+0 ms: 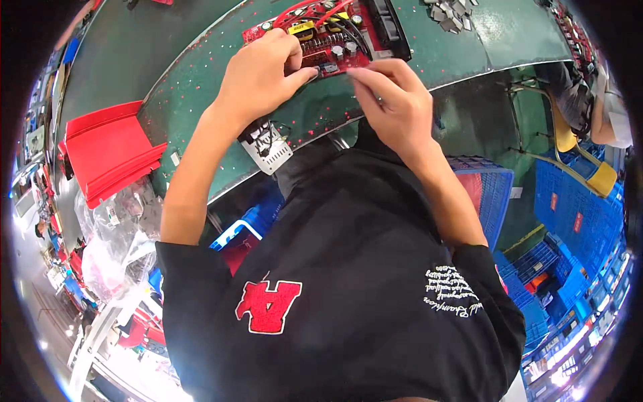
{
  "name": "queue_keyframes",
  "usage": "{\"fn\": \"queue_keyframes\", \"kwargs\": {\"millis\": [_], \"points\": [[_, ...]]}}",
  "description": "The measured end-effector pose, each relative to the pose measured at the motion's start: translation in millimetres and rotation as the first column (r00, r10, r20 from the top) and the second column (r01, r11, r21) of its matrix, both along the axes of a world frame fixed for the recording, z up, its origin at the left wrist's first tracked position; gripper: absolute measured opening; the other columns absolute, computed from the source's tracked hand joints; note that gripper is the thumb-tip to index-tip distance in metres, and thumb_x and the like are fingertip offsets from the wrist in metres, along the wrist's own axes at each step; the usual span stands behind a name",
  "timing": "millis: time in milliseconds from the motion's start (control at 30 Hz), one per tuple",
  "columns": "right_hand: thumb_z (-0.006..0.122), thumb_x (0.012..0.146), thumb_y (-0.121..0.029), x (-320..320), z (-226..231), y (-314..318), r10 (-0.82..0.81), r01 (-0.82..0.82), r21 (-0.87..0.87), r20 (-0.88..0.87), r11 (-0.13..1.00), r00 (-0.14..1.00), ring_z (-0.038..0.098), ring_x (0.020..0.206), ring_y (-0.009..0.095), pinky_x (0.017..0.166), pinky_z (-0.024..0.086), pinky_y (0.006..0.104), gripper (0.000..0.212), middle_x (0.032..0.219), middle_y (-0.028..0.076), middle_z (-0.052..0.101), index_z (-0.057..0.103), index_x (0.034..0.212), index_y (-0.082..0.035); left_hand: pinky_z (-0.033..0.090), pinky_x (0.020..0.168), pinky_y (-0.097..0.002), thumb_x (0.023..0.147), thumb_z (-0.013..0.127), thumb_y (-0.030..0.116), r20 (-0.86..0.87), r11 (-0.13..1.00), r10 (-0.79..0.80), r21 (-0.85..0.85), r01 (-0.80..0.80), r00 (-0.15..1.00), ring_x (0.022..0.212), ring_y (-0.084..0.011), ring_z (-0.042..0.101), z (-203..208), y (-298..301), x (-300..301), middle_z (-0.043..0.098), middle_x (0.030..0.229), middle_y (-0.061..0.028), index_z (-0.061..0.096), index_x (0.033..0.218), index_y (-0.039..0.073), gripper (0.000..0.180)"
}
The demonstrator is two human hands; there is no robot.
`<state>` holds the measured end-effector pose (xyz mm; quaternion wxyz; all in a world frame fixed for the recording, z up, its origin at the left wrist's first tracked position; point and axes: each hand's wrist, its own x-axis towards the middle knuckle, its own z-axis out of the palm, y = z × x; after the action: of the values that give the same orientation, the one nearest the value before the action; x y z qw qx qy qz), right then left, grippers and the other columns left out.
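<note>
A red circuit board lies on the green bench at the top middle, with red and black wires, yellow-wrapped transformers and capacitors on it. At its right end sits a black cooling fan. My left hand curls over the board's near left edge, fingers bent and partly hidden, thumb tip at the near edge. Close to the near right corner, my right hand is closed in a pinch; whatever lies between thumb and forefinger is too small to make out. A silver metal panel with black wires rests at the bench edge below my left wrist.
The green bench carries a heap of small grey pieces at the back. Red plastic trays stand at the left, above clear plastic bags. Blue crates and a yellow chair are at the right, near another person.
</note>
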<state>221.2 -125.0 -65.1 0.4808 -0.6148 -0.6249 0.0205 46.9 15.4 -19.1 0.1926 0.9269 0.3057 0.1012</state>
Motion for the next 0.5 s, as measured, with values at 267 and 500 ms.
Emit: {"fn": "queue_keyframes", "kwargs": {"millis": [267,500], "points": [[0.076,0.077,-0.010,-9.2,-12.8,29.6,-0.049,0.047,0.022,0.127,0.999,0.991,0.064,0.073,0.021,0.062,0.051,0.0318,0.028,0.083,0.004,0.063,0.067,0.103,-0.010,0.049,0.069,-0.0362,0.084,0.071,0.021,0.215,0.960,0.228,0.110,-0.256,0.950,0.076,-0.0260,0.060,16.1,-23.6,-31.6,0.061,0.088,-0.0083,0.062,0.090,0.006,0.018],[0.075,0.078,-0.012,-8.3,-0.9,32.5,-0.018,0.051,-0.135,0.233,0.989,0.972,0.063,0.073,0.020,0.062,0.050,0.0316,0.035,0.081,0.002,0.061,0.063,0.111,-0.011,0.049,0.076,-0.0368,0.089,0.067,0.038,0.150,0.546,0.837,-0.281,-0.789,0.526,0.082,-0.0245,0.061,-5.7,-88.2,-69.0,0.063,0.090,-0.0161,0.059,0.103,-0.004,0.045]]}}
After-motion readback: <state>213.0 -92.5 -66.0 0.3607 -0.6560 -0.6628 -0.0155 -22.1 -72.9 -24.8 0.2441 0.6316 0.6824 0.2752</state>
